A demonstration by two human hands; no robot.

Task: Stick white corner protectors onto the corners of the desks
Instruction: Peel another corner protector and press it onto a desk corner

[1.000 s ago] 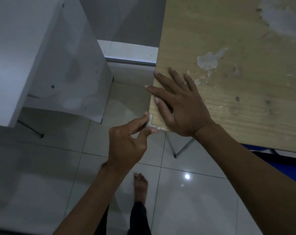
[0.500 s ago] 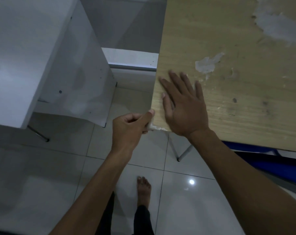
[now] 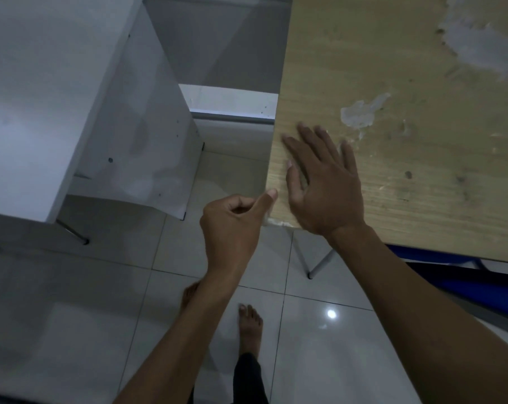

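Two hands work at the near-left corner of the wooden surface (image 3: 407,68).

A white corner protector (image 3: 271,220) sits on that corner, only a small pale strip of it showing; its visible part runs along the surface's near edge, wrapping the tip that points toward the person, and its full shape is hidden. The left hand (image 3: 232,225) is curled into a loose fist just off the corner, thumb stretched out and pressing against the surface's left edge just above the protector. The right hand (image 3: 322,182) lies flat on the wood just inside the corner, fingers spread and pointing away from the person, holding nothing. A white desk (image 3: 43,97) stands well left of the corner, across a gap of tiled floor (image 3: 72,316).
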